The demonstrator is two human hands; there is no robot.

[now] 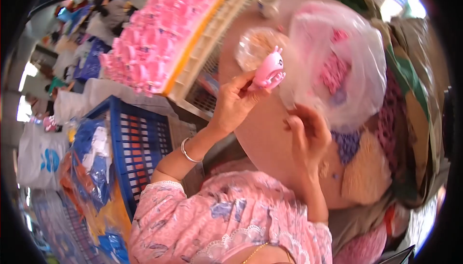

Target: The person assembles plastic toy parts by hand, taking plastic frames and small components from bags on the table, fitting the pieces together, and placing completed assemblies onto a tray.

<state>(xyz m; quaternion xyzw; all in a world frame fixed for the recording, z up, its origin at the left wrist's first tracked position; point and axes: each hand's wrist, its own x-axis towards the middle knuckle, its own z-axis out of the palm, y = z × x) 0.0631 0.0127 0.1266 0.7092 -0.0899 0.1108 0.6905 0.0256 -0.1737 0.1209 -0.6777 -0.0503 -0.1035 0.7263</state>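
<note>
My left hand (237,101) pinches a small pink plastic toy animal (268,72), which has little ears, a dark eye and an opening at its front. The toy is held above the round table (260,129). To its right, my right hand (309,136) is raised with bent fingers, thumb close to the fingertips; anything between them is too small to make out. Past the right hand lies a clear plastic bag (359,47) with small pink pieces (335,73) in it. Behind the toy is a clear wrapped container (246,64) of small beige pieces.
Rows of pink toys (159,32) fill a cream crate (217,27) at the far left. A blue basket (126,138) with bagged items stands by my left arm. Purple pieces (348,144) and a beige heap (367,172) lie at the right. A cup (268,4) stands at the back.
</note>
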